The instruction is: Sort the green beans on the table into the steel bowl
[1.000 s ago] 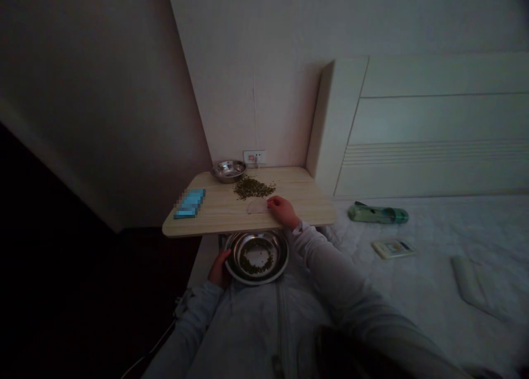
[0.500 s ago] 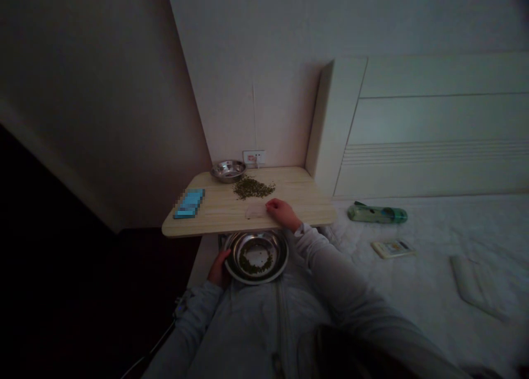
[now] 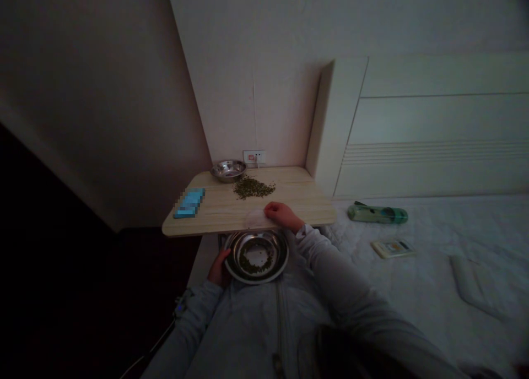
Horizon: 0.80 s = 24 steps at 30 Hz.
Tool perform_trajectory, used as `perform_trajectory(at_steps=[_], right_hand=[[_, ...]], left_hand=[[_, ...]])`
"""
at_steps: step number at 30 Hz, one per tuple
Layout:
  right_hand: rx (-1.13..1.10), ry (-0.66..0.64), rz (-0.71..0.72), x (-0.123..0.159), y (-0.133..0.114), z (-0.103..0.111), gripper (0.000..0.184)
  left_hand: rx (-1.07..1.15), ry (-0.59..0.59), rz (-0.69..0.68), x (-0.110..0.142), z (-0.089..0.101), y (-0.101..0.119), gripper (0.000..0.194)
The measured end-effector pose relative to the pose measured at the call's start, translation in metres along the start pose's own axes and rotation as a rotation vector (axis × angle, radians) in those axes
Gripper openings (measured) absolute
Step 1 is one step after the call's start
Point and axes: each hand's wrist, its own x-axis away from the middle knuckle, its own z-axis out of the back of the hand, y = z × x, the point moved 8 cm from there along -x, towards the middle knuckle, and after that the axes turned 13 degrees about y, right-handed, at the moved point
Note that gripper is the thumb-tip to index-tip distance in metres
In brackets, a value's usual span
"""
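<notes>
My left hand (image 3: 217,269) grips the left rim of a steel bowl (image 3: 257,256) held just under the near edge of a small wooden table (image 3: 301,200); the bowl holds some green beans. My right hand (image 3: 281,214) rests closed on the tabletop near its front edge, pressing on a pale, see-through flat piece (image 3: 255,218) that I cannot name. A pile of green beans (image 3: 252,187) lies further back on the table. Behind it stands a second, smaller steel bowl (image 3: 228,170).
A blue pixelated flat object (image 3: 189,202) lies at the table's left. A wall socket (image 3: 253,157) is behind the table. To the right is a white bed with a headboard (image 3: 433,125), a green case (image 3: 378,214), a small card-like packet (image 3: 393,248) and a folded white cloth (image 3: 475,285).
My right hand has drawn the pale flat piece toward the table's near edge, closer to the bowl. The left hand and the bowl have stayed in place.
</notes>
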Motion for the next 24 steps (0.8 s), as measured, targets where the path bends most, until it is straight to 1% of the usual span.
perform_trajectory(at_steps=[4, 10, 13, 16, 18, 20, 24], right_hand=[[-0.035, -0.016, -0.022, 0.001, 0.0, 0.0, 0.013], [-0.109, -0.011, -0.024, 0.002, -0.003, 0.002, 0.012], [-0.11, -0.03, -0.025, 0.005, -0.006, -0.004, 0.013], [-0.061, -0.032, -0.017, 0.005, -0.011, -0.015, 0.014], [0.0, 0.001, -0.004, 0.004, -0.015, -0.021, 0.013], [0.073, 0.061, -0.004, 0.001, -0.018, -0.024, 0.012], [0.236, 0.217, -0.062, -0.004, -0.019, -0.02, 0.015]], left_hand=[[-0.001, -0.019, 0.004, -0.001, 0.0, -0.002, 0.01], [-0.009, 0.037, -0.056, -0.003, 0.006, 0.002, 0.005], [0.0, 0.031, -0.043, -0.004, 0.006, 0.001, 0.007], [0.002, 0.027, -0.02, -0.005, 0.006, -0.001, 0.008], [0.009, 0.047, -0.041, -0.005, 0.007, 0.001, 0.009], [0.014, 0.06, -0.06, -0.005, 0.008, 0.003, 0.01], [0.009, 0.028, -0.007, -0.003, 0.005, -0.001, 0.01]])
